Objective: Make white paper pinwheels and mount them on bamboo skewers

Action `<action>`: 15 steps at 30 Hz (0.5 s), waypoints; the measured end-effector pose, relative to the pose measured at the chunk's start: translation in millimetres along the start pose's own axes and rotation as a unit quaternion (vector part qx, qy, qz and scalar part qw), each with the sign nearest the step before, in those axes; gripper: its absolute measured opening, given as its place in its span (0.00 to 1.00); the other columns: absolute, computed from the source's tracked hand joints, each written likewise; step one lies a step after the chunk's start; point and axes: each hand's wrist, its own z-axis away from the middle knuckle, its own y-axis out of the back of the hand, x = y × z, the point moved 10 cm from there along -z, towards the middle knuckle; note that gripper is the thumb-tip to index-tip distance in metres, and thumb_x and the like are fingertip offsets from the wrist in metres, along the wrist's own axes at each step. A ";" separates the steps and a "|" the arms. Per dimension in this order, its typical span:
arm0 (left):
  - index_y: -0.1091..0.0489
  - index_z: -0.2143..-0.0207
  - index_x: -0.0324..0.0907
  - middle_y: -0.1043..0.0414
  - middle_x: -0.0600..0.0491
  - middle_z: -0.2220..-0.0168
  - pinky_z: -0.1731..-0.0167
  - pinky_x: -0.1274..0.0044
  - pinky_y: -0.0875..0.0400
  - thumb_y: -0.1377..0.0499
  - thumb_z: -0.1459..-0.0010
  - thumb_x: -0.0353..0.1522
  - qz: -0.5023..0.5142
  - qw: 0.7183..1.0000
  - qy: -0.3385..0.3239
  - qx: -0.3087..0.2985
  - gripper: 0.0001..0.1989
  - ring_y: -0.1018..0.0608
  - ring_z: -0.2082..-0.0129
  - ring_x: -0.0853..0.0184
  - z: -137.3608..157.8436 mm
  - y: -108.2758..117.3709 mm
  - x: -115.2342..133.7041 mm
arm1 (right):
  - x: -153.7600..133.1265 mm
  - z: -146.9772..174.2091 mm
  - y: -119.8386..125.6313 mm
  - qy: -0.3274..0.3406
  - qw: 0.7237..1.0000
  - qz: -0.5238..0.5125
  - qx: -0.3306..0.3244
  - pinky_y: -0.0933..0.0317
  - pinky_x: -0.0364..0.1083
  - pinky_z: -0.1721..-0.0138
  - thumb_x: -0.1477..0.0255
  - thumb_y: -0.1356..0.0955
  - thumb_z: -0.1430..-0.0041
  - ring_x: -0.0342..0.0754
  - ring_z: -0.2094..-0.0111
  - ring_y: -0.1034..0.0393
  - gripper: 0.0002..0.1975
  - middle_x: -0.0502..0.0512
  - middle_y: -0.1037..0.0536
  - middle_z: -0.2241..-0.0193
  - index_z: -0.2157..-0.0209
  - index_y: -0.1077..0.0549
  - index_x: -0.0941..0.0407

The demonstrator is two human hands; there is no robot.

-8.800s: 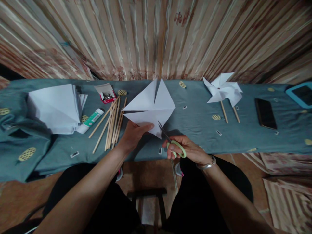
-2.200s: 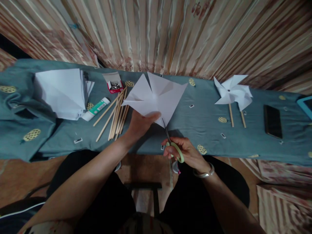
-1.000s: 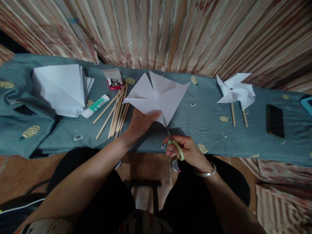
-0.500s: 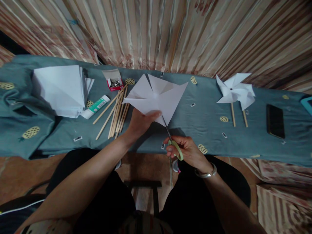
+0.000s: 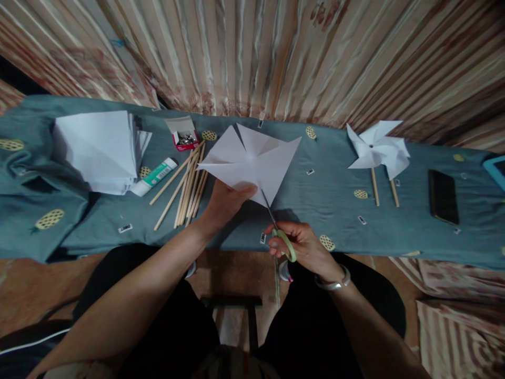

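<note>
My left hand (image 5: 228,202) pinches the near edge of a white paper square (image 5: 272,166), thumb on top and the other fingers hidden underneath. Slits run from the paper's corners toward its middle, and the flaps lift a little. My right hand (image 5: 302,245) grips scissors (image 5: 284,243) with pale green handles. Their blades reach into the paper's near corner, just right of my left thumb. Close to my left wrist lie several wooden sticks (image 5: 185,192) in a loose fan.
Left on the blue-green cloth (image 5: 106,231) are a stack of white paper (image 5: 97,150), a glue stick (image 5: 154,177) and a small red box (image 5: 183,136) of metal pins. To the right lie paper pinwheels (image 5: 381,148) on sticks and a black phone (image 5: 443,196). A striped curtain (image 5: 236,58) hangs behind.
The view has shifted slightly. Both hands keep their hold on the paper and the scissors, with the blades still at the near corner.
</note>
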 end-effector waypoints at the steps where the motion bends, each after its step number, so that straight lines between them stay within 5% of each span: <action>1: 0.29 0.67 0.41 0.24 0.53 0.65 0.55 0.70 0.30 0.35 0.57 0.32 0.005 1.000 0.004 -0.005 0.12 0.23 0.64 0.65 0.3 -1.4 -1.3 | -0.3 0.1 0.2 0.002 1.000 0.004 0.000 0.40 0.37 0.80 0.54 0.23 0.57 0.37 0.82 0.33 0.23 0.46 0.25 0.80 0.67 0.25 0.57; 15: 0.30 0.67 0.40 0.25 0.52 0.68 0.61 0.71 0.29 0.33 0.59 0.34 0.033 0.999 0.009 -0.031 0.15 0.25 0.67 0.65 5.1 -10.7 -4.9 | -3.3 -0.1 1.7 0.025 0.999 0.026 0.000 0.37 0.38 0.78 0.53 0.24 0.54 0.39 0.79 0.31 0.23 0.47 0.25 0.79 0.65 0.24 0.57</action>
